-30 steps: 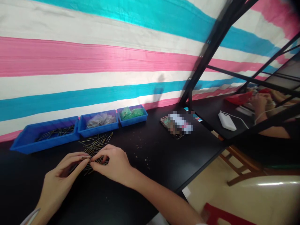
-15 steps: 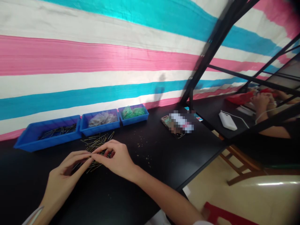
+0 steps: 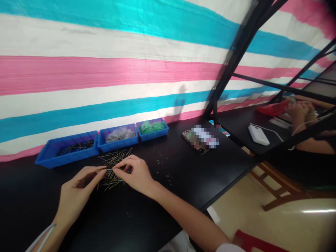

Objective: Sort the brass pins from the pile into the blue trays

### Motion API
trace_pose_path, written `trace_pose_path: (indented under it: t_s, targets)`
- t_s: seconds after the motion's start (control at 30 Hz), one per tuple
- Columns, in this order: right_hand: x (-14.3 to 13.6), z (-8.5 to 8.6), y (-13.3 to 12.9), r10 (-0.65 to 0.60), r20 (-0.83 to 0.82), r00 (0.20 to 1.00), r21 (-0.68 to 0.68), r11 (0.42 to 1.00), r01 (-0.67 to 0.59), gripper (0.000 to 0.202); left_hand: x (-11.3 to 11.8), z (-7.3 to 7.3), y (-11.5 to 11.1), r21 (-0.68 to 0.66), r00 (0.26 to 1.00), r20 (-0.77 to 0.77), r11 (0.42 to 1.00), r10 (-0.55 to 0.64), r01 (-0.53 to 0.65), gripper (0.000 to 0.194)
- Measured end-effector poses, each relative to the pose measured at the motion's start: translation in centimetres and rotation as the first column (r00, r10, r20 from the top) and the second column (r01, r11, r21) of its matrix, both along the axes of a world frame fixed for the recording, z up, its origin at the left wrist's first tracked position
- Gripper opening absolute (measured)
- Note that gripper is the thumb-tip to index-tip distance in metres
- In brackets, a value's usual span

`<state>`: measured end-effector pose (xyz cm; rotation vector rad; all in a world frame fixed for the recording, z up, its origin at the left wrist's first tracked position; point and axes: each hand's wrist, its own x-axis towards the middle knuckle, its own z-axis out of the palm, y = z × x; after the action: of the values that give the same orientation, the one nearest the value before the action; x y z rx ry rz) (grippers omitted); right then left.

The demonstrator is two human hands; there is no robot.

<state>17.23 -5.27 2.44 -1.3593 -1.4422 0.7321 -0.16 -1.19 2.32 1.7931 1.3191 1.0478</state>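
Both hands have drifted rightward along the black table (image 3: 183, 182) since a second ago, fingertips meeting over the loose pins.

Left hand (image 3: 78, 190) and right hand (image 3: 136, 175) each pinch an end of one thin pin (image 3: 109, 170), lying left-to-right between them, just above the pin pile (image 3: 115, 168); blue trays (image 3: 68, 152) sit behind, nearer the wall.

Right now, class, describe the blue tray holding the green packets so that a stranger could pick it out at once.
Start at the striped pink, white and teal sheet behind the black table. Along its foot stand three blue trays in a row. The blue tray with green packets is the rightmost and smallest, nearest the phone; the long tray holds dark pins and the middle tray greyish packets.
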Motion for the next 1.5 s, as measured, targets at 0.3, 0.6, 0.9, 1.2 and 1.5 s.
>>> trace_pose_path:
  t_s: [0.3, 0.6, 0.9, 1.2, 1.5]
  targets:
    - [0.4, -0.1, 0.2, -0.057, 0.005, 0.998, 0.015, 0.998, 0.057, 0.013, 0.1, 1.8, 3.2, 0.325, 0.948, 0.016, 0.895, 0.317, -0.305, 0.037]
    - [0.8, -0.5, 0.4, -0.019, 0.075, 0.997, 0.007, 1.000, 0.019, 0.018, -0.2, 3.2, 7.0, 0.362, 0.974, -0.013, 0.909, 0.228, -0.208, 0.060]
    - [1.1, 0.0, -0.4, -0.018, 0.388, 0.921, -0.063, 0.997, 0.046, 0.039, -0.7, 0.7, 1.5, 0.391, 0.893, -0.445, 0.912, 0.067, 0.126, 0.036]
    - [0.8, -0.7, -0.2, 0.061, 0.450, 0.891, -0.109, 0.994, -0.013, 0.021, 0.1, -1.1, -1.1, 0.284, 0.822, -0.563, 0.915, -0.083, 0.287, 0.035]
    - [0.9, -1.8, 0.4, 0.031, 0.436, 0.900, -0.050, 0.999, -0.010, 0.011, 0.2, -1.5, -1.0, 0.313, 0.833, -0.548, 0.903, -0.081, 0.294, 0.030]
